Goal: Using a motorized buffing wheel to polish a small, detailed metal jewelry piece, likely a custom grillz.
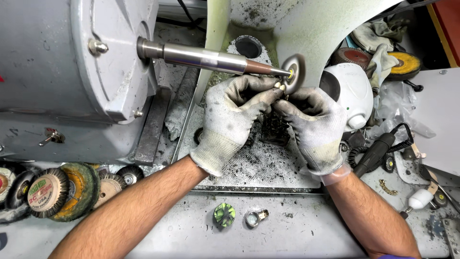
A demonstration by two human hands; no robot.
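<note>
Cluttered grimy workbench (297,230), little free room; gloved left hand (230,120) and right hand (314,124) pinch a small, mostly hidden piece against the spindle's buffing wheel (293,72).

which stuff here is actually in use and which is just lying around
In use:
left hand
right hand
small piece pinched between both, too small to identify
buffing wheel
motor shaft

Lying about:
spare brush wheels
green disc
black handpiece
white dome
rags

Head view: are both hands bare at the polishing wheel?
No: the left hand and the right hand both wear grey knit gloves, fingertips pinched together just below the small polishing wheel on the tapered spindle.
</note>
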